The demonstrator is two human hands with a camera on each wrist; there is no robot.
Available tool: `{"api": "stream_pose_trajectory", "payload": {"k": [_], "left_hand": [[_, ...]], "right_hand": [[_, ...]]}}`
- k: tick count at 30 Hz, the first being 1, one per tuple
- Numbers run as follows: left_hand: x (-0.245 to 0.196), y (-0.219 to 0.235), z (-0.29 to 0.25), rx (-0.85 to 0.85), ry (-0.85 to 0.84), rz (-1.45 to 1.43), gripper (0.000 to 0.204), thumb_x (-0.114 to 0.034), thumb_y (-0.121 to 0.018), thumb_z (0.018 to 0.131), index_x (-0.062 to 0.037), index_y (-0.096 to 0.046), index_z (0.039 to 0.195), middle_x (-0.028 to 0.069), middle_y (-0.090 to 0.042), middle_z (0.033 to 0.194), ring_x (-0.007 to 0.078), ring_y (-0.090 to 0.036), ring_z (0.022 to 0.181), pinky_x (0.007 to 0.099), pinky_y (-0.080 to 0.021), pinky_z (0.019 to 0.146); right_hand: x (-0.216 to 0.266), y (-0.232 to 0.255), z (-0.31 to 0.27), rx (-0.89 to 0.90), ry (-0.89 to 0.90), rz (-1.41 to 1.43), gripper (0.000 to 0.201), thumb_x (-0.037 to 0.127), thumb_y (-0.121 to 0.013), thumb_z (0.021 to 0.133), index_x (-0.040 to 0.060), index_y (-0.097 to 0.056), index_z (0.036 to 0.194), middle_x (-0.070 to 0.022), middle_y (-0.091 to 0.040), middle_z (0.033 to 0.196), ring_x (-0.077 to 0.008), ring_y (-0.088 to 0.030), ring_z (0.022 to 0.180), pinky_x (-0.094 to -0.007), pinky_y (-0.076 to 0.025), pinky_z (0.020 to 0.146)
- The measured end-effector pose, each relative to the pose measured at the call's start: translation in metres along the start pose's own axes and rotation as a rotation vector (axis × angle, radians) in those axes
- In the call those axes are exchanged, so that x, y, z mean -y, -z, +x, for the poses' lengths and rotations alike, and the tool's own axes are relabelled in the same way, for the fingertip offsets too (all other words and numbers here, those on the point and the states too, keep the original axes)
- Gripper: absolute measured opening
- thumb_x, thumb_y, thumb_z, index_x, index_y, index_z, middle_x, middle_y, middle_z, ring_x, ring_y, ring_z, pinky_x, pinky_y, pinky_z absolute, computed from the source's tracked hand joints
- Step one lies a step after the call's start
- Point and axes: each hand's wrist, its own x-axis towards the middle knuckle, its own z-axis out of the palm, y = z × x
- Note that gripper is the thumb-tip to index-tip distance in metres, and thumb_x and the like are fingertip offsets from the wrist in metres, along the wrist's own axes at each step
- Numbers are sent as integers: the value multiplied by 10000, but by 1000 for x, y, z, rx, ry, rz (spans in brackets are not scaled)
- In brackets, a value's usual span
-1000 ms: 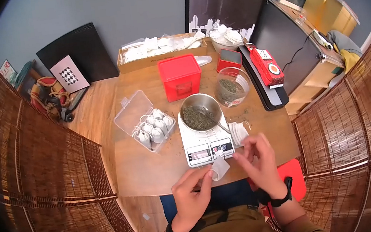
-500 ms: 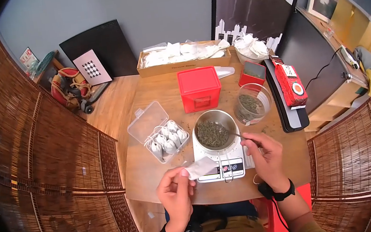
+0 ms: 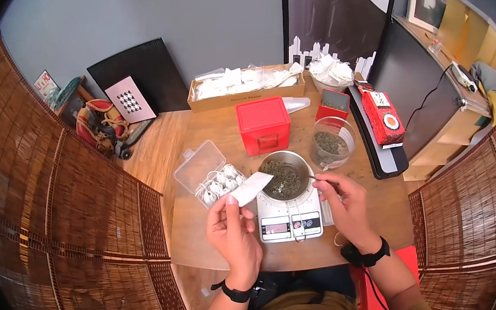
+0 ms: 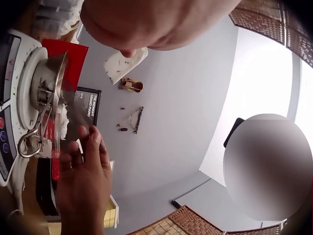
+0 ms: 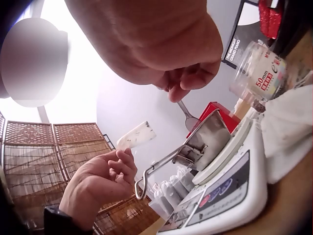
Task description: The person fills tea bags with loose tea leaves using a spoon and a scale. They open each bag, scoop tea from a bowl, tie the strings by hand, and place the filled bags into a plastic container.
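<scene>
Between the thumb and fingers of my left hand (image 3: 233, 237) is a flat white tea bag (image 3: 251, 188), its far end overlapping the left rim of the steel pot (image 3: 304, 193) in the head view. Small dark flecks show on the bag in both wrist views. My right hand (image 3: 346, 205) pinches the handle of a metal spoon (image 5: 188, 116) at the pot's right side. Dried green leaves (image 3: 284, 178) fill the bottom of the pot, which stands on a white kitchen scale (image 3: 263, 215). Several filled tea bags (image 3: 217, 185) sit in a clear lidded box behind the left hand.
A red canister (image 3: 264, 125) stands behind the pot, with a clear tub (image 3: 347, 154) of leaves to the right. At the back lies a cardboard box (image 3: 247, 97) of white bags. A red packet (image 3: 384, 116) rests on a black appliance (image 3: 385, 166) along the right edge.
The right hand has taken hold of the spoon in the pot. My left hand has raised the tea bag from the scale's front to the pot's left rim. The head view has shifted.
</scene>
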Motion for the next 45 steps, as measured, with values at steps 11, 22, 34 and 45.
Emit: {"api": "stream_pose_trajectory", "payload": {"k": [11, 22, 34, 45], "left_hand": [[-3, -1, 2, 26, 20, -40, 113, -82, -737, 1082, -5, -708, 1159, 65, -750, 967, 85, -665, 756, 210, -461, 543], [-9, 5, 21, 83, 38, 10, 98, -66, -780, 1037, -34, -717, 1104, 37, -735, 966, 91, -662, 769, 214, -468, 572], [-10, -23, 43, 363, 142, 227, 122, -40, -785, 1032, 39, -750, 1118, 60, -741, 854, 91, -646, 659, 231, -515, 574], [6, -28, 58, 502, 280, 449, 159, -27, -763, 1031, 75, -782, 1151, 91, -779, 892, 111, -727, 746, 251, -621, 614]], "right_hand": [[20, 0, -2, -4, 108, -261, 186, 99, -747, 1047, 12, -798, 1204, -151, -811, 1005, -198, -721, 765, -310, -546, 675], [-26, -6, 8, -83, -218, 194, 230, 166, -692, 1120, -50, -742, 1180, -137, -823, 988, -105, -698, 735, -280, -558, 679], [-39, 0, 12, -103, -484, 491, 278, 265, -647, 1150, 0, -717, 1199, -114, -811, 995, -94, -658, 703, -236, -481, 660], [-14, 23, 17, -198, -422, 584, 266, 259, -622, 1165, 12, -690, 1237, -92, -784, 984, -99, -651, 705, -240, -496, 663]]}}
